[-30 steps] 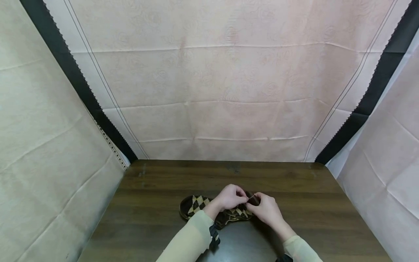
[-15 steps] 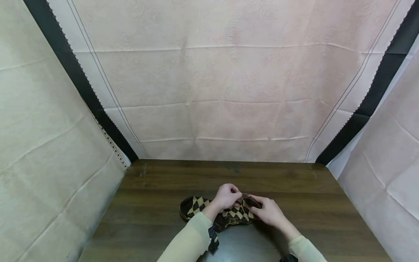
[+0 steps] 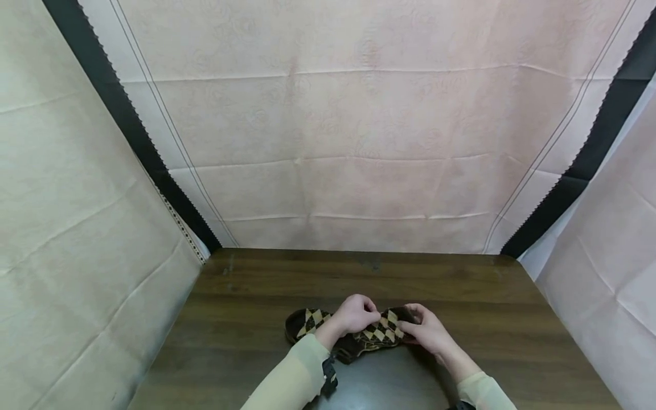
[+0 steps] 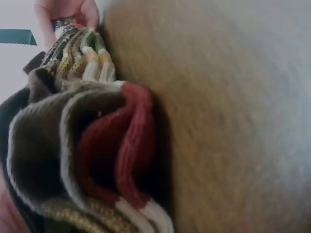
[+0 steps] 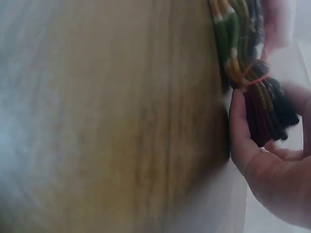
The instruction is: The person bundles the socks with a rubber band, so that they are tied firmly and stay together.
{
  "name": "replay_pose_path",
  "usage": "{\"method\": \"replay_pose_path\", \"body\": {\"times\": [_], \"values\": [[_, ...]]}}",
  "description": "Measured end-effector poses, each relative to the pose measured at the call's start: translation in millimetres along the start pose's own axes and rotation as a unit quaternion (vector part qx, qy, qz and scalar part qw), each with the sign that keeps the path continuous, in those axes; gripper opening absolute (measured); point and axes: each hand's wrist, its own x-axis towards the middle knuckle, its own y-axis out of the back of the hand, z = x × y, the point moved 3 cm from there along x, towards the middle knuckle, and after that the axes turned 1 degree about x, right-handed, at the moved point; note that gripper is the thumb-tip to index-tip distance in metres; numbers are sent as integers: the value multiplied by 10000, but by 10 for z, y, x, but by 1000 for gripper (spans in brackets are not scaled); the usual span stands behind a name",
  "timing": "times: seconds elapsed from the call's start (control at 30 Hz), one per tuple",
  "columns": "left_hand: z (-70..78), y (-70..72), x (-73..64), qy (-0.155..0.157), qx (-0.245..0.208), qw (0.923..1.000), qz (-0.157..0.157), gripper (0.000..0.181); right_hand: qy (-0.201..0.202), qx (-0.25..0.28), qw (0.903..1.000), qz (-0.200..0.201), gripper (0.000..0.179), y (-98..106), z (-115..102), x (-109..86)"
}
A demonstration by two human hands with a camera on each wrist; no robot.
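A bundle of folded knit socks (image 3: 379,331), dark with tan diamonds, lies across the table in the head view. Its left part bulges in loose folds. In the left wrist view the socks (image 4: 136,141) show red, grey and white layers. A thin orange rubber band (image 5: 256,77) wraps the bundle near its right end. My left hand (image 3: 355,314) is over the middle of the socks with curled fingers; in the right wrist view a strand of the band runs up towards it. My right hand (image 3: 427,330) grips the socks' right end, thumb and fingers on opposite sides.
The dark wooden table (image 3: 287,273) extends around the bundle, its far edge meeting a pale fabric wall (image 3: 359,142). Similar fabric panels slope down at the left and right. Dark wrist straps show at both cuffs.
Earlier the rubber band was stretched in the air between both hands. My left hand has since lowered onto the socks, and my right hand has moved slightly right, round their end.
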Motion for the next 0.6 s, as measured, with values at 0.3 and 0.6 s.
{"method": "replay_pose_path", "body": {"times": [0.3,0.6], "values": [[-4,-49,6,64,117,9999,-48,24,143,-1246,9911,-455,60,-73,-129,-15],[-95,-105,42,148,-544,9968,563,16,176,-1310,9899,-506,51,-4,-154,-72]]}}
